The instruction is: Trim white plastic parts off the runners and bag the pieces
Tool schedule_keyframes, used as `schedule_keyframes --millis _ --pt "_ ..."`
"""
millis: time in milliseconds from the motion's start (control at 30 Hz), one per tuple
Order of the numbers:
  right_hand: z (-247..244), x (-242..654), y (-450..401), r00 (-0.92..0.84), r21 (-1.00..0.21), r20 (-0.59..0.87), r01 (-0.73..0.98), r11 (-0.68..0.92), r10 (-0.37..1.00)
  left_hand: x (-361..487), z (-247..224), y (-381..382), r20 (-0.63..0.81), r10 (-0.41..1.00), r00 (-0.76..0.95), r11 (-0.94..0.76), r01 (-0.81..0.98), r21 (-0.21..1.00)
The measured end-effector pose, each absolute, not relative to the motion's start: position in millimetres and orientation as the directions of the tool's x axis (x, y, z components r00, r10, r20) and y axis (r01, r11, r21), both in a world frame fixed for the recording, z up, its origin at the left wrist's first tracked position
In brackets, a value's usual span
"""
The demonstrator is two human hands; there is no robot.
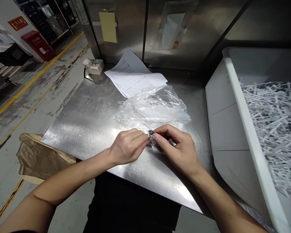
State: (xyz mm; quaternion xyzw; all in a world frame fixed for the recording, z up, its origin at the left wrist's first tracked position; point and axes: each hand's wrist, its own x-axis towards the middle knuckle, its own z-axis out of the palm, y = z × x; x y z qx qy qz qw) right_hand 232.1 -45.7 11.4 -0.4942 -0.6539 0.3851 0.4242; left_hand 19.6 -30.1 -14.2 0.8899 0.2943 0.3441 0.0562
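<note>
Over the steel table, my left hand is closed, its fingertips pinching a small white plastic piece that pokes out below them. Close against it, the thumb and forefinger of my right hand grip a small dark curved piece. The two sets of fingertips almost meet, and the fingers partly hide both small parts. Just beyond my hands lies a crumpled clear plastic bag; what it holds is hard to make out.
Printed sheets lie behind the bag. A power strip sits at the table's back left corner. To the right stands a large grey bin heaped with thin white plastic pieces. A brown paper sack is at lower left.
</note>
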Motion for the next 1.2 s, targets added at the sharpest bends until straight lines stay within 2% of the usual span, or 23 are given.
schedule_keyframes --millis 767,1200 --pt "15.4 227.4 -49.0 -0.174 -0.894 0.194 0.374 0.247 0.965 20.7 -14.3 -30.3 0.593 0.54 0.598 -0.832 0.486 0.268" --pt "6.2 225.5 -45.4 -0.117 -0.942 0.099 0.309 0.131 0.988 21.9 -16.9 -31.1 0.604 0.522 0.602 -0.836 0.502 0.222"
